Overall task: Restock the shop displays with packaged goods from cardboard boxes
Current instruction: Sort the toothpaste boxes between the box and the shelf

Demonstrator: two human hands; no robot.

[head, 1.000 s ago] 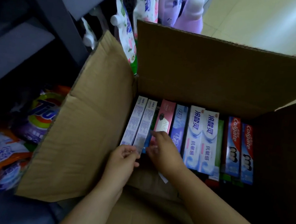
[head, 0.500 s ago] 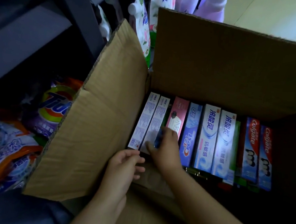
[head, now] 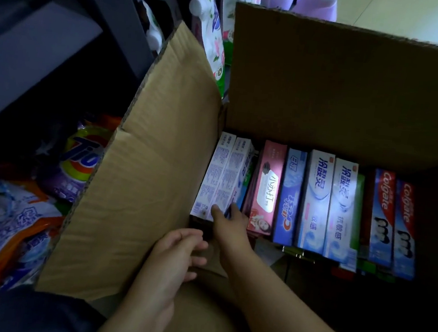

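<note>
An open cardboard box (head: 141,198) holds a row of toothpaste cartons lying flat: two white ones (head: 225,172) at the left, a pink one (head: 267,187), a blue one (head: 290,197), two pale blue ones (head: 327,201) and two red-and-blue Colgate cartons (head: 393,219). My right hand (head: 229,222) pinches the near end of the second white carton, thumb on top, fingers tucked into the gap beside the pink one. My left hand (head: 176,256) hovers just in front of the white cartons, fingers loosely curled, holding nothing.
Bags of washing powder (head: 3,227) and a Tide bag (head: 80,162) lie on the low shelf to the left. A dark shelf upright (head: 120,15) rises beside the box's left flap. Refill pouches (head: 212,35) and purple bottles (head: 316,0) stand behind the box.
My right hand slid left from the pink carton's end onto the second white carton. My left hand let go of the white cartons and drew back towards me.
</note>
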